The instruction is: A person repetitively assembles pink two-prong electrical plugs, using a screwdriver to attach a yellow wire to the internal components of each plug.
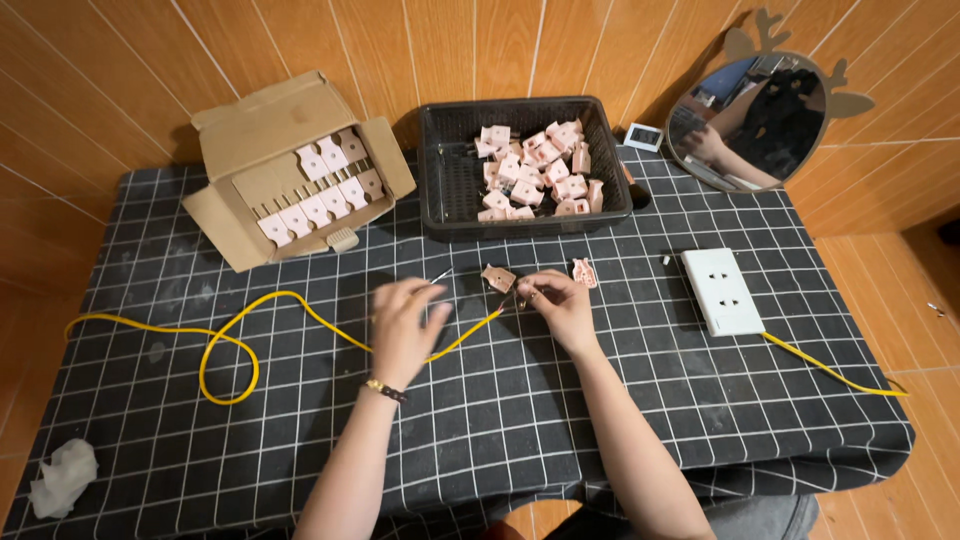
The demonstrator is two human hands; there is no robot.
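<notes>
A yellow cable [250, 325] is laid across the black grid-patterned tablecloth [500, 420], its long run going left to right and looping near the left side. Its end is pinched by the right hand [560, 305] at the table's middle, beside a pink plug half [497, 277]. The left hand [405, 325] is blurred; whether anything is gripped there cannot be told, though a thin metal tool [440, 276] shows at its fingertips. Behind stand a black basket [440, 180], a cardboard box [290, 165], a white socket [722, 290], and a tiled orange wall [120, 80].
</notes>
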